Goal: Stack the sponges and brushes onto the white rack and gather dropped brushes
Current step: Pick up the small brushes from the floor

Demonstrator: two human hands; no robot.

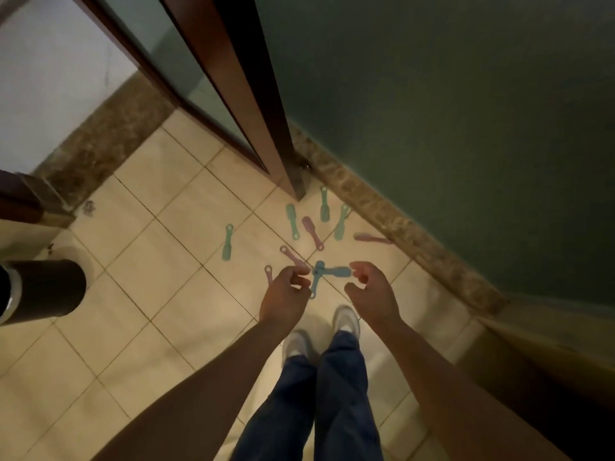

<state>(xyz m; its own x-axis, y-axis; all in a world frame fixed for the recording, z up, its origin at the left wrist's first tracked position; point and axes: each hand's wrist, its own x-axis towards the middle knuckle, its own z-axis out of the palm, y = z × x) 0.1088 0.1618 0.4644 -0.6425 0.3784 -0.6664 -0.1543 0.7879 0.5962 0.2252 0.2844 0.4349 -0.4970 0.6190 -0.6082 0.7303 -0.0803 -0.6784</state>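
Note:
Several small plastic brushes lie scattered on the beige tiled floor. A green brush (227, 242) lies apart to the left. Other green brushes (292, 221) and pink brushes (312, 232) lie near the door's foot. Two blue brushes (335, 271) lie crossed between my hands. One pink brush (371, 238) rests by the skirting. My left hand (287, 296) reaches down with loosely curled fingers above a pink brush (291, 255) and holds nothing. My right hand (370, 292) hangs beside the blue brushes with relaxed, curved fingers, empty. No rack or sponge is visible.
A dark wooden door (253, 104) stands ajar ahead, its corner near the brushes. A green wall (466, 111) with a marble skirting (399, 227) runs along the right. A black cylinder (46, 289) stands at left. My white shoes (346, 319) stand just behind the brushes.

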